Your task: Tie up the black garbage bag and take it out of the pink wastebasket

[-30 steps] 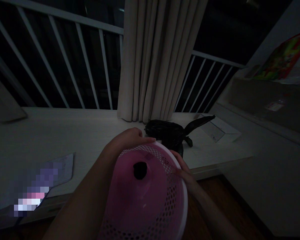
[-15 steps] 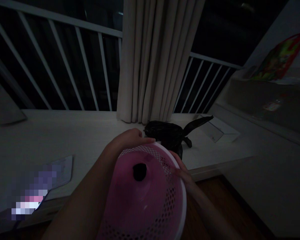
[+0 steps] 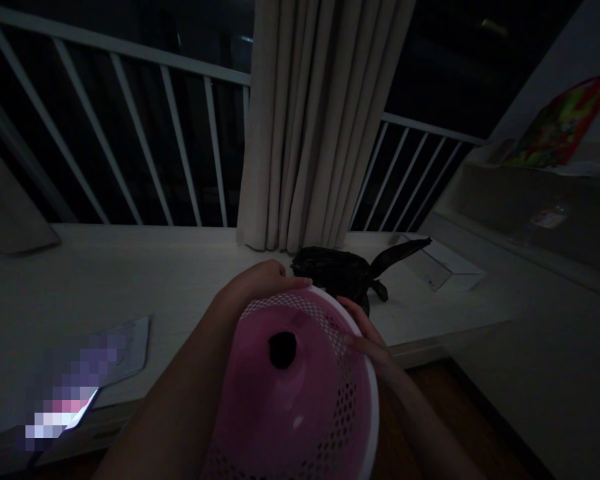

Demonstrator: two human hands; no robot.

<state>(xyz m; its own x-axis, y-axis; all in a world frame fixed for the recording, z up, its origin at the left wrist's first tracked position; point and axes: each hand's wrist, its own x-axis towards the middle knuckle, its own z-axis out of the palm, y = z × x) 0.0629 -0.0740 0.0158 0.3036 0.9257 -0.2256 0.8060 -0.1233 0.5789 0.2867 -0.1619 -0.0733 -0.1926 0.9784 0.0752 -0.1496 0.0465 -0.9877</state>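
A pink plastic wastebasket [image 3: 275,413] with perforated sides and a pale rim is tilted so that its open mouth faces me. My left hand [image 3: 260,280] grips the far rim, its thumb laid along the edge. On the right, my right hand [image 3: 367,337] pinches the rim, thumb inside and fingers outside. A small black patch [image 3: 283,350] shows at the bottom; I cannot tell whether it is a hole or an object. Just behind the rim, touching or close to it, lies a black plastic bag [image 3: 335,267] with its tied ends sticking out right.
A white ledge [image 3: 105,273] runs under the railing [image 3: 190,140] and curtain [image 3: 315,133]. A lit, pixelated screen [image 3: 70,400] is at lower left. A white box [image 3: 445,267] sits at the ledge's right end; a colourful bag [image 3: 560,127] and a bottle [image 3: 550,217] are farther right.
The view has shifted slightly, so everything sits a little lower and to the right. Both hands keep their hold on the wastebasket, which is tilted much as before.
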